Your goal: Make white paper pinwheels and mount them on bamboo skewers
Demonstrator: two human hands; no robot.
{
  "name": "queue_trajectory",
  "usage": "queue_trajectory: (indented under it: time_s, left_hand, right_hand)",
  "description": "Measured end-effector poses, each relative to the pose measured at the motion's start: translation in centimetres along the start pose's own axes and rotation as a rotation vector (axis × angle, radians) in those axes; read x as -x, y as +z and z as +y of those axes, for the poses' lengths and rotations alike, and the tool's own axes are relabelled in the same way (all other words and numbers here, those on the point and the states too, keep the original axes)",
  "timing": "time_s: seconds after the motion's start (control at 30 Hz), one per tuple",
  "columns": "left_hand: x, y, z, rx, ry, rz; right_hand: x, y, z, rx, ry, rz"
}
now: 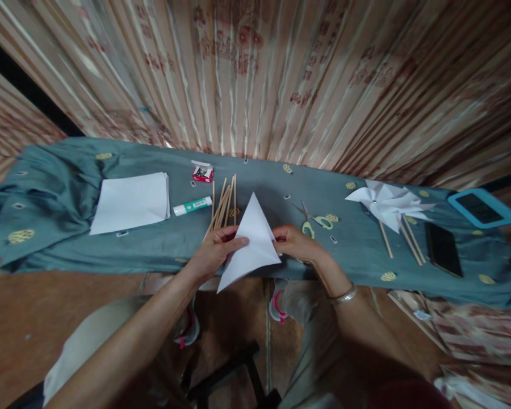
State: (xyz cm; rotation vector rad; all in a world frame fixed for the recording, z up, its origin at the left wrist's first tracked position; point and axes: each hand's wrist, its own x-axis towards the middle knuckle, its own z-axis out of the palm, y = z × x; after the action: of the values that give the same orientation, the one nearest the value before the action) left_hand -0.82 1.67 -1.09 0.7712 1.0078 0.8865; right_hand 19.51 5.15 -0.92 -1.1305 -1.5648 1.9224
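A folded sheet of white paper (255,238), pointed at the top, is held up over the front edge of the cloth-covered table. My left hand (221,247) pinches its left side, thumb lying on the front face. At the right side, my right hand (296,241) grips the paper's edge; its fingertips are partly behind the sheet. Several wooden sticks (225,201) lie just beyond my left hand. Scissors with yellow-green handles (310,218) rest open-bladed beyond my right hand.
On the left lie a stack of white paper (130,201), a glue stick (193,205) and a small red box (202,172). To the right are white paper pinwheels (387,204) on sticks, a black phone (443,249) and a blue-framed tablet (509,215). A curtain (247,85) hangs behind the table.
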Motion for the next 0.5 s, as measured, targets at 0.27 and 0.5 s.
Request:
queue_trajectory:
  time_s: [0.27,0.5]
  left_hand:
    - [-0.3,-0.9,-0.1,-0.675,0.55,0.18]
    - [-0.2,-1.4,0.2,-1.024,0.58,0.179]
  right_hand:
    - [-2.4,0.7,0.6,0.183,-0.123,0.508]
    - [-3.2,1.2,0.2,0.354,-0.144,0.51]
